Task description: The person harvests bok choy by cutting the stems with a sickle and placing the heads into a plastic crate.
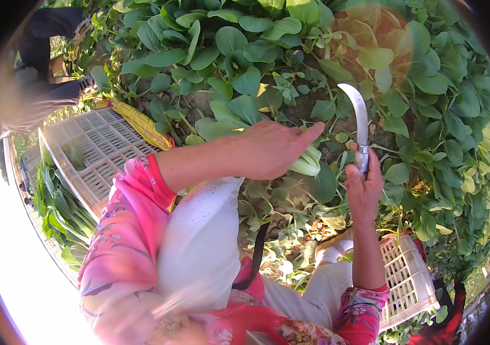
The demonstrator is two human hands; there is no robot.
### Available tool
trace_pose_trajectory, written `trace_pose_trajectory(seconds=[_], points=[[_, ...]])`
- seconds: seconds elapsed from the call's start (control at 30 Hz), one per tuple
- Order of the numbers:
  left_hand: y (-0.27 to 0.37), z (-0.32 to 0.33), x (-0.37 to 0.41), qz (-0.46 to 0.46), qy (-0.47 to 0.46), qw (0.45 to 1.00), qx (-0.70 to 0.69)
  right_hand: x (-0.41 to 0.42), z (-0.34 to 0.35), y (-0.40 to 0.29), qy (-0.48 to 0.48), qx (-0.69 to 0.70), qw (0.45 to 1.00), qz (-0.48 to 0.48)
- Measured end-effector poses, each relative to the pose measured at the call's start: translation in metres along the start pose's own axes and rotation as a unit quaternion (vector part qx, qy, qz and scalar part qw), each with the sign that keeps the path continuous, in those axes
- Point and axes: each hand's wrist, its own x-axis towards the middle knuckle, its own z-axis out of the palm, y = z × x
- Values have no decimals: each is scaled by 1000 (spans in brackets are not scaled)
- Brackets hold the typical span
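Observation:
My left hand [273, 148] is closed around a cut head of leafy greens [306, 161]. Its pale stalk ends point right, towards the knife, and broad green leaves show beyond the hand on the far side. Upright in my right hand [364, 177] is a sickle-shaped knife [359, 108], held by its metallic handle, with the curved blade pointing away from me. The blade stands apart from the greens. Growing leafy plants [245, 56] fill the ground before me, and loose, wilted leaves lie on the soil beneath my hands.
A pale plastic crate [94, 151] stands at left, with a yellow sack [141, 123] against it and long greens [66, 207] beside it. Another crate [406, 280] is at lower right. Another person's dark-clothed legs [51, 90] show at upper left.

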Motion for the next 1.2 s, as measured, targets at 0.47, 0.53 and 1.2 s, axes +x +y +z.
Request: trace_pose_trajectory(seconds=[0.47, 0.53, 1.2], points=[[-133, -13, -22, -267, 80, 916, 289, 66, 140, 19, -7, -31, 999, 43], [-130, -3, -28, -274, 89, 922, 259, 68, 140, 26, 4, 20, 998, 64], [-166, 101, -51, -227, 286, 887, 283, 98, 156, 54, -80, -230, 959, -143]])
